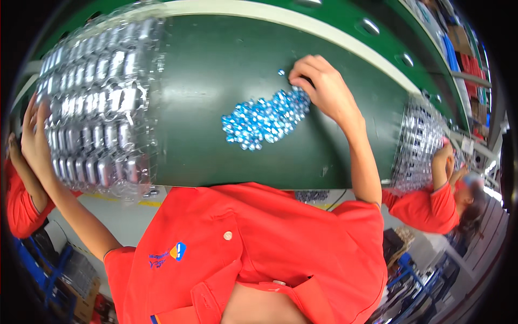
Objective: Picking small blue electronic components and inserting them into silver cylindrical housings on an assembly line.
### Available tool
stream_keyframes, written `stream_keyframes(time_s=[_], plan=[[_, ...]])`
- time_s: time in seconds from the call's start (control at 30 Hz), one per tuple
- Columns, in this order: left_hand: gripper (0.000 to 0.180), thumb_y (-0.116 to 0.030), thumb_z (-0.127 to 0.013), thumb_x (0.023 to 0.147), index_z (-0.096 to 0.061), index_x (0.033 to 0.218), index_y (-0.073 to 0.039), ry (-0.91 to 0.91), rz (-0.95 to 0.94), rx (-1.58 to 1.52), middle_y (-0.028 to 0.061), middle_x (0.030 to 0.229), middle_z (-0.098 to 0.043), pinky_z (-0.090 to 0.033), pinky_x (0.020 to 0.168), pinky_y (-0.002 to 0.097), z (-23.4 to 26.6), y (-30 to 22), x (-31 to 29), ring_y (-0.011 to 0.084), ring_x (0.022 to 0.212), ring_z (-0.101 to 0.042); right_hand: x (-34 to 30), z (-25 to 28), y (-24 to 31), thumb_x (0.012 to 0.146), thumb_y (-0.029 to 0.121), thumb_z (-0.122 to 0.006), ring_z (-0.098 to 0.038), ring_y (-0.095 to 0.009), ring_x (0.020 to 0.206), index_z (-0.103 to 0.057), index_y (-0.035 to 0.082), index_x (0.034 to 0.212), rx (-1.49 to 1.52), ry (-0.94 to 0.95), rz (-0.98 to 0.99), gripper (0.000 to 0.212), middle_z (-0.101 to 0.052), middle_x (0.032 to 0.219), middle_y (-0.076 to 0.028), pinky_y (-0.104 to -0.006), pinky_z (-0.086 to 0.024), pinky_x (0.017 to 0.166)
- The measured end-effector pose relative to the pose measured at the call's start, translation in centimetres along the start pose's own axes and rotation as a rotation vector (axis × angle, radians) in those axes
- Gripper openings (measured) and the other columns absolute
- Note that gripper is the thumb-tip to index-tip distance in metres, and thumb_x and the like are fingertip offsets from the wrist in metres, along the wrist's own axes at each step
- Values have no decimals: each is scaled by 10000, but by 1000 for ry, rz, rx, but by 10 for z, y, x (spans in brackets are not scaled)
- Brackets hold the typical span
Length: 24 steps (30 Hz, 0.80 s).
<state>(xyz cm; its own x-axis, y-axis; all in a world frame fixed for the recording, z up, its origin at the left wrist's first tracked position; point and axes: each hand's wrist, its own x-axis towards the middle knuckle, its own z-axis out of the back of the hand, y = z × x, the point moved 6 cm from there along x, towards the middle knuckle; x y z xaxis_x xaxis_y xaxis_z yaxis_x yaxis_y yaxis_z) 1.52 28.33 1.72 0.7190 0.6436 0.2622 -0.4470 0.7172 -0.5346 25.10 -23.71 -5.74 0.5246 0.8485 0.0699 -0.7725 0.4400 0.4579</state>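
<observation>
A loose heap of shiny blue faceted gems [264, 120] lies on the green tabletop. At the heap's far right end, my right hand [322, 86] is bent down with its fingers drawn together; whatever lies between the fingertips is hidden. Just left of those fingertips sits a single blue gem [281, 72], apart from the heap. My left hand [36, 137] is at the outer left edge of a clear plastic tray [154, 116], its fingers stretched out and apart. Rows of silvery rounded-rectangular pieces [102, 137] fill that tray.
Another clear tray of silvery pieces [418, 143] stands at the table's right end, with a red-sleeved co-worker's hand [442, 159] beside it. A second co-worker's arm [24, 173] is close to my left forearm. A pale rail [259, 9] borders the table's far side.
</observation>
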Motion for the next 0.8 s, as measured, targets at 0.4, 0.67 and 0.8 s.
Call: stream_keyframes(time_s=[0.4,0.67,0.8], plan=[[387,-214,-622,973,-620,1323,-49,191,-90,-427,73,1126,-658,-457,943,274,-63,-150,-54,133,1032,-616,-9,0,9,859,51,-659,-601,-302,939,-632,7,940,-29,-103,-90,96,-637,967,-107,-374,-496,845],[394,-154,-618,971,-593,1338,-12,255,37,-726,79,1166,-645,-480,888,259,-72,-180,-87,107,992,-609,24,14,-6,962,83,-600,-644,-191,853,-599,-17,967,685,-288,-368,100,-660,918,-93,-318,-530,798],[400,-132,-604,977,-567,1347,15,185,171,-1063,88,1188,-639,-492,860,236,-91,-200,-114,112,1001,-612,69,14,11,984,87,-577,-637,-146,825,-611,-28,1033,1188,-316,-212,128,-657,922,-85,-286,-535,779]])
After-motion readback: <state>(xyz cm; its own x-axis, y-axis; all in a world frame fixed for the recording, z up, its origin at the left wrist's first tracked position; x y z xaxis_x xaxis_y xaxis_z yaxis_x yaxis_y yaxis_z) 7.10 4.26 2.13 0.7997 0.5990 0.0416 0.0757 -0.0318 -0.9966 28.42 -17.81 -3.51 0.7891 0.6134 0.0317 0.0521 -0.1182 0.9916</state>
